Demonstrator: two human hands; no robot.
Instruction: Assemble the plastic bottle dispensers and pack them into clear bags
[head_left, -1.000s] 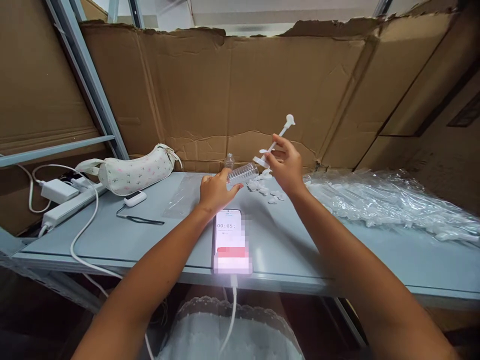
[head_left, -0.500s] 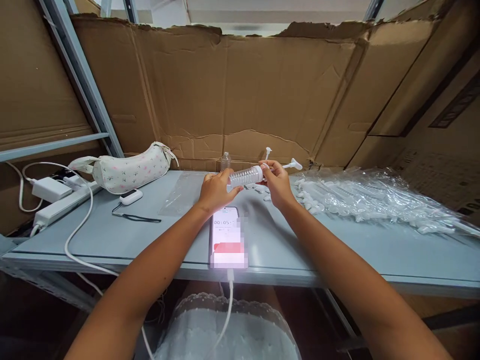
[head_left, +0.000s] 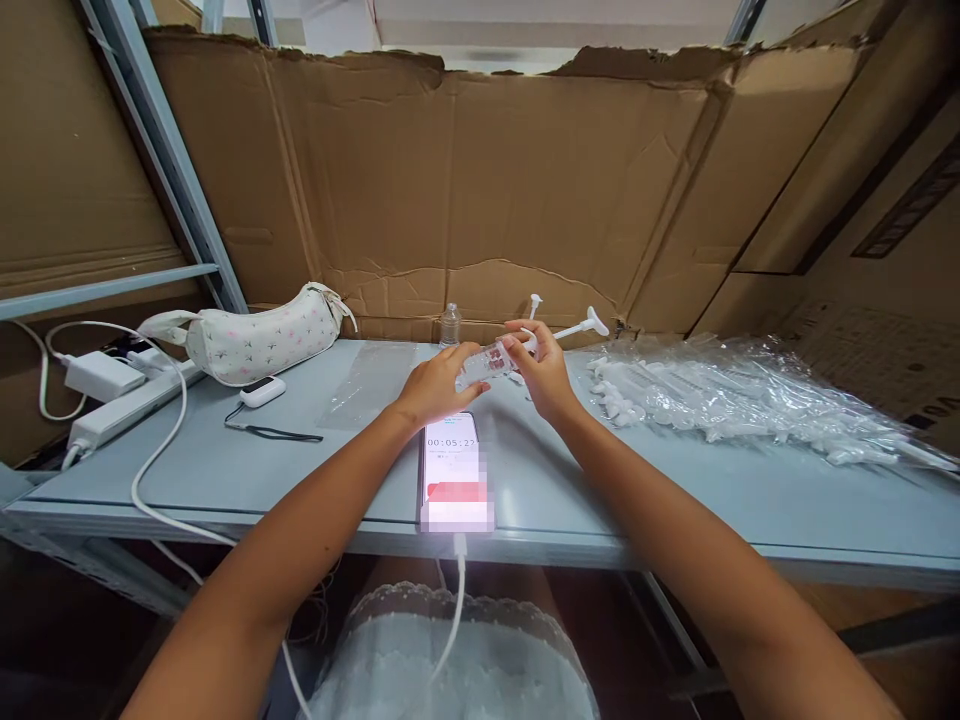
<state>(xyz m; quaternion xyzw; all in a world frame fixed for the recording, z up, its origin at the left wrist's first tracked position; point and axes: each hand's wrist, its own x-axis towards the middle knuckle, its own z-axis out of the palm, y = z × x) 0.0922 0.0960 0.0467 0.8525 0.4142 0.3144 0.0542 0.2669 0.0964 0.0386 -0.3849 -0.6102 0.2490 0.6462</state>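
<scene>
My left hand [head_left: 439, 382] closes round the left end of a clear plastic cylinder [head_left: 491, 362] with reddish print, held tilted above the table. The fingers of my right hand [head_left: 541, 368] pinch its white collar [head_left: 529, 342] at the other end. Beyond that hand, a white rod [head_left: 585, 326] with a flared end sticks out to the right; how it joins the cylinder is hidden by my fingers. A second white piece [head_left: 535, 303] with a small flat top stands upright behind. Near my left hand, a small clear bottle [head_left: 450, 326] stands at the back.
Below my hands lies a phone [head_left: 451, 470] showing a timer, its cable hanging over the front edge. A plastic bag [head_left: 735, 395] with white and clear parts fills the right side. At left are a flowered pouch [head_left: 262, 338], a small white device [head_left: 262, 392] and a power strip [head_left: 124, 415].
The cylinder has turned about its length, so reddish print shows where ribs showed before. My right hand has shifted slightly, and the rod's flared end has tipped upward.
</scene>
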